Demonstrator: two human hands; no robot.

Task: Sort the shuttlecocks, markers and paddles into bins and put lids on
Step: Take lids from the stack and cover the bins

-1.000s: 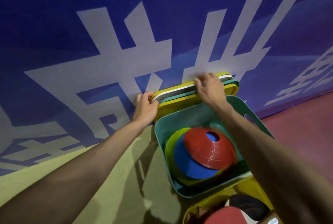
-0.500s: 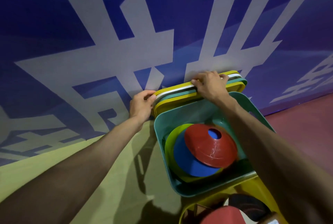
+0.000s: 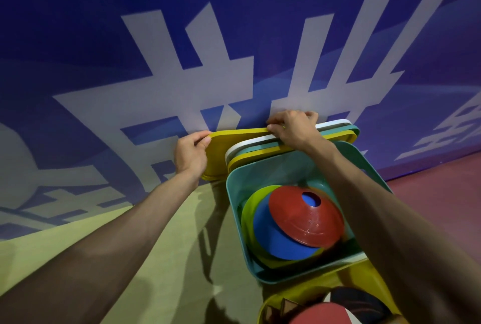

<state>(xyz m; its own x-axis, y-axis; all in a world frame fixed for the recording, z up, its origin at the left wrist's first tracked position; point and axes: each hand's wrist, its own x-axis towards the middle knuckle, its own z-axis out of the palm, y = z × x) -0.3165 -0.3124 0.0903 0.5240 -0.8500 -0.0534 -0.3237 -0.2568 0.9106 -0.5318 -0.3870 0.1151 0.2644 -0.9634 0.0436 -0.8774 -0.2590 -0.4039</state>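
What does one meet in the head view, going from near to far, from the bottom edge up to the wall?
Yellow bin → teal bin → lid stack → yellow lid, gripped by left hand and right hand → wall.

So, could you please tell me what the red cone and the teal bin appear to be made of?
Red cone: likely thin plastic, glossy; light glints on its skirt.
Teal bin: probably rigid moulded plastic, smooth satin; rounded corners, even colour.
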